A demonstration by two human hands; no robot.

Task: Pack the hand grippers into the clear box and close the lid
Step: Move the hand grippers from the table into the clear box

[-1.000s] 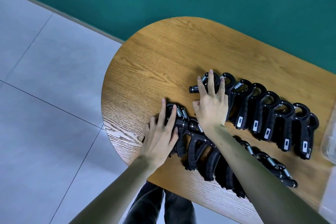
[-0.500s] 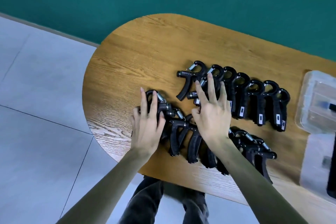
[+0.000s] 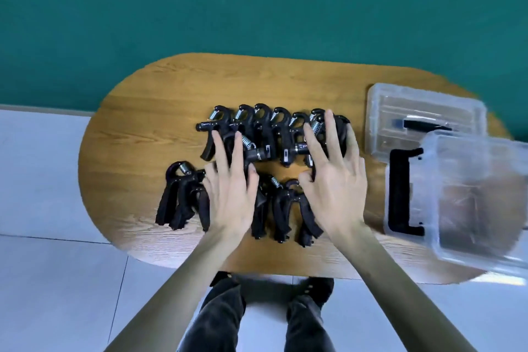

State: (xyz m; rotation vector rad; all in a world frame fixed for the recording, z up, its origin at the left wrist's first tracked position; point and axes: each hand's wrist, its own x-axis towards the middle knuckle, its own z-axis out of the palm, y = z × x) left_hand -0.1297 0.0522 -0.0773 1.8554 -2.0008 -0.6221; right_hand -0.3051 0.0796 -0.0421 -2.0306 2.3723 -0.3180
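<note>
Several black hand grippers with steel springs lie in two rows on the oval wooden table (image 3: 148, 111): a far row (image 3: 265, 126) and a near row (image 3: 183, 197). My left hand (image 3: 231, 194) lies flat on the grippers between the rows, fingers spread. My right hand (image 3: 334, 180) rests flat on the right end of both rows, fingers spread too. Neither hand holds a gripper. The clear box (image 3: 471, 200) with a black handle stands at the table's right end. Its clear lid (image 3: 423, 120) lies flat behind it.
A teal wall (image 3: 257, 8) runs behind the table. Light floor tiles (image 3: 43, 280) surround it. My legs in dark trousers (image 3: 217, 320) show under the near edge. Bare wood lies left of the grippers.
The view has swung right, bringing the box and lid fully into sight. My right hand has slid right along the rows; my left hand has moved in toward the middle of the grippers.
</note>
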